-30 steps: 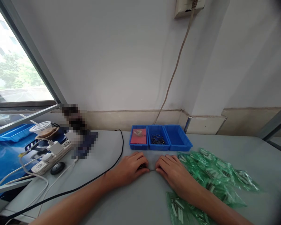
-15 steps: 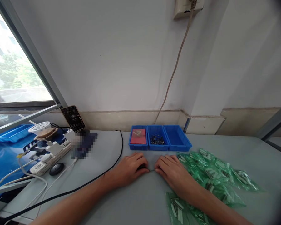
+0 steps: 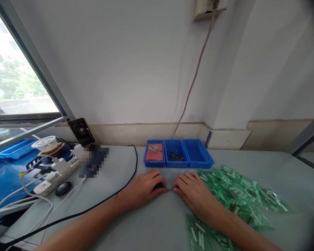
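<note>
Dark grey, thin, metal-looking piece [image 3: 170, 190] at six o'clock from middle blue plastic bin [image 3: 177, 164]. Apparently pinched in nearly closed grip: nine o'clock end by left hand [image 3: 146, 186], three o'clock end by right hand [image 3: 190, 190]. Probably light, stiff, slippery; best held near tips.

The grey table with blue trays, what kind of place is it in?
Probably a small workshop corner by a window. One blue tray holds little metal parts, green plastic bags lie on the right, and the left hand and right hand pinch a thin piece between them.
</note>
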Demonstrator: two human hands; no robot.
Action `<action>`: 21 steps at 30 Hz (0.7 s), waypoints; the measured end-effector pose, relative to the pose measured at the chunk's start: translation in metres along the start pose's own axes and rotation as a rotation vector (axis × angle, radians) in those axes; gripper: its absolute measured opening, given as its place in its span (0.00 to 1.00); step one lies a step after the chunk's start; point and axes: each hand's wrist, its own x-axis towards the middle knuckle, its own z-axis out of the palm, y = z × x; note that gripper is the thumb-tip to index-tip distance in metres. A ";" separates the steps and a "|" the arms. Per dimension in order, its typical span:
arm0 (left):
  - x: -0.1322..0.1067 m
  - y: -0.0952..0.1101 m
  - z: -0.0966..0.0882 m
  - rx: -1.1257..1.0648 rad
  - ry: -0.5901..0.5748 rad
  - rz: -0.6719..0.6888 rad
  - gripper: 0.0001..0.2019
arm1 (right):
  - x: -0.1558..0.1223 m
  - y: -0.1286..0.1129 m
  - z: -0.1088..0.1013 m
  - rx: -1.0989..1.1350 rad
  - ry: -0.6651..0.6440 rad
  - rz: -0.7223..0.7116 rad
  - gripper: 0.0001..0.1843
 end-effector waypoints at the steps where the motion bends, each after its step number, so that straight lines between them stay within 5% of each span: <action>1: 0.000 0.000 0.000 -0.002 0.001 -0.001 0.05 | 0.000 0.000 0.000 0.001 -0.006 0.000 0.13; 21: 0.000 -0.002 0.001 -0.005 0.013 0.018 0.06 | -0.001 -0.001 0.005 -0.012 0.043 0.019 0.16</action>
